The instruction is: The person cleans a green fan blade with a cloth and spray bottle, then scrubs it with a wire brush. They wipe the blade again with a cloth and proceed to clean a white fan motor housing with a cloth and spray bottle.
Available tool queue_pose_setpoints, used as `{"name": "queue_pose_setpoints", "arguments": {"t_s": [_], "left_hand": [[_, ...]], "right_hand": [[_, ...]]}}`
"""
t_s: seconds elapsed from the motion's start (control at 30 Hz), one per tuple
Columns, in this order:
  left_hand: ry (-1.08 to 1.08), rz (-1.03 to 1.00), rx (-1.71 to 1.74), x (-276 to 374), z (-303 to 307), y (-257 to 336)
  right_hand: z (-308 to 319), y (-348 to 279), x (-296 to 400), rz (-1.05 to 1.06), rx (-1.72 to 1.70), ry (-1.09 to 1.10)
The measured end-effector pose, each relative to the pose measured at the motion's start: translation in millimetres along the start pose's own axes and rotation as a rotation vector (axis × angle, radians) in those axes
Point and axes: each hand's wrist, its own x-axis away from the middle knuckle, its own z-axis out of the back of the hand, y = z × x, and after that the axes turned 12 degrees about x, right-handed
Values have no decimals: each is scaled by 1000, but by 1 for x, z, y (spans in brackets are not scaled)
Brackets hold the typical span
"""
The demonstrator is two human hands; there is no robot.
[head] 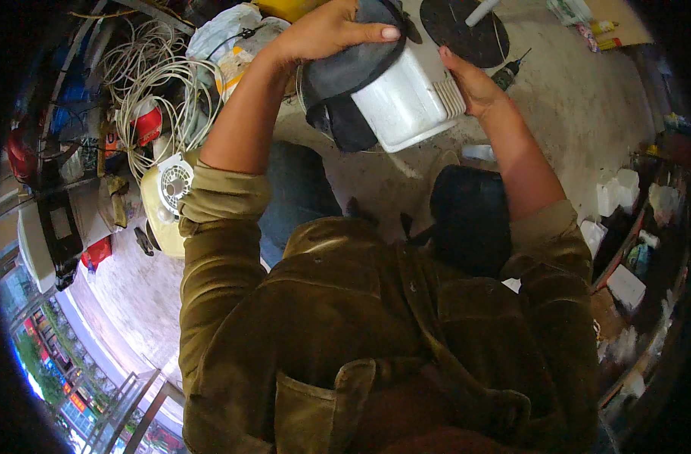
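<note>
A white plastic housing [399,102] with ribbed vents along one side is held up before me, tilted. My right hand [473,82] grips its right edge, the thumb pointing up. Over its upper left lies a dark grey, round-edged piece [351,71], perhaps a cover; my left hand [337,31] is on top of this piece with the thumb across its rim. The fingers of the left hand are partly hidden. Below the dark piece, a black flap hangs beside the housing. What joins the dark piece to the housing cannot be told.
A black round disc [464,31] and a power drill [507,74] lie on the floor beyond my right hand. Coiled pale cable [169,96] and a cream-coloured appliance with a round grille [166,221] are at my left. White plastic parts [618,193] are piled at the right.
</note>
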Motion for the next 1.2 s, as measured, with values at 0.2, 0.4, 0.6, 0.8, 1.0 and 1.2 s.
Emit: {"name": "queue_pose_setpoints", "arguments": {"t_s": [0.2,0.4,0.6,0.8,1.0,1.2], "left_hand": [[280,-375,137,-12,-14,-26],[678,-278,624,8,-12,-35],[526,-155,440,-27,-35,-77],[806,-42,1320,-26,-36,-102],[694,114,1645,-32,-62,-195],[633,181,1882,-49,-82,-165]], "right_hand": [[-1,10,-8,5,-184,24],[2,-11,0,107,-305,135],[7,-21,9,-23,-202,278],[96,-80,132,476,483,945],[210,176,257,160,729,1174],[175,236,157,146,906,1122]]}}
